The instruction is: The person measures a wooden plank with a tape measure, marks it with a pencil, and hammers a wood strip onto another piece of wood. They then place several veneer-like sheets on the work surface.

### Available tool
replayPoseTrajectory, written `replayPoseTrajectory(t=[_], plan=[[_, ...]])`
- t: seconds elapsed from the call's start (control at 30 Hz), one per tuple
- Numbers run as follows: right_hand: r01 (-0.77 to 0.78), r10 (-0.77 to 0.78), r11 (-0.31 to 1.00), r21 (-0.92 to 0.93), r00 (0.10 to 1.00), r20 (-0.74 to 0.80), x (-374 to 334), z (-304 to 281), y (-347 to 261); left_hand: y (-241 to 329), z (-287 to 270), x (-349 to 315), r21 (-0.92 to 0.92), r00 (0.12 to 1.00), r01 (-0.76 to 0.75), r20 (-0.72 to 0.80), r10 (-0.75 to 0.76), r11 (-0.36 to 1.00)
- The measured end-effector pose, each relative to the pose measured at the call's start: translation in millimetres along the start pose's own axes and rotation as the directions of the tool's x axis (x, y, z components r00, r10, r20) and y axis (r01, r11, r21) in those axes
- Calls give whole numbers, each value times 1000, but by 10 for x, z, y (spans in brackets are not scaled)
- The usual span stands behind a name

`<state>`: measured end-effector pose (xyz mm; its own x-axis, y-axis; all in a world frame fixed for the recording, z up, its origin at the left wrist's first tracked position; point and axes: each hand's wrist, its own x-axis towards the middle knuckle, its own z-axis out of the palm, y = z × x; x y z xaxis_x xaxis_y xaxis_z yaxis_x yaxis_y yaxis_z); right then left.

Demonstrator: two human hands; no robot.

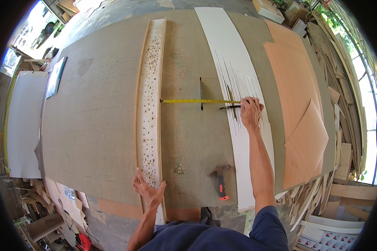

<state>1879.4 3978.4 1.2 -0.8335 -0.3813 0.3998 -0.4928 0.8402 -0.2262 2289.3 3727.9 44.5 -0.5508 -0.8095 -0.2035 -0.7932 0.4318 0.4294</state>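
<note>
A long, narrow panel (151, 104) with a white, hole-dotted face and raised wooden edges lies lengthwise on the large worktable. My left hand (148, 187) spans its near end, fingers spread, index finger by the left edge and thumb on the right edge. A yellow tape measure (201, 101) stretches from the panel's right edge to my right hand (251, 113), whose fingers are closed round its hidden body over a white strip (238, 142). Beside those fingers a slender black object (230, 107) points left; its kind is unclear. Another thin dark item (201, 83) crosses under the tape.
A hammer (220, 182) with a black-and-red handle lies near the table's front edge. Thin reddish-brown sheets (297, 100) cover the right side. A flat dark-framed object (56, 78) rests at the left edge. Wood offcuts (337, 79) are heaped beyond the table's right.
</note>
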Motion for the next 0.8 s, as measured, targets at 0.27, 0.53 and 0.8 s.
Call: replayPoseTrajectory(t=[0.27, 0.53, 0.8], plan=[[-6, 6, 1000, -2, 1000, -14, -9, 8, -15, -10, 38, 1, 0, 998, -21, -55, 21, 1000], [-12, 12, 1000, -21, 1000, -2, -6, 9, -16, 10, 26, -9, -14, 996, -39, -86, 38, 999], [-21, 21, 1000, -22, 1000, -18, -18, 27, -3, 5, 76, 9, -10, 994, -35, -103, 34, 999]])
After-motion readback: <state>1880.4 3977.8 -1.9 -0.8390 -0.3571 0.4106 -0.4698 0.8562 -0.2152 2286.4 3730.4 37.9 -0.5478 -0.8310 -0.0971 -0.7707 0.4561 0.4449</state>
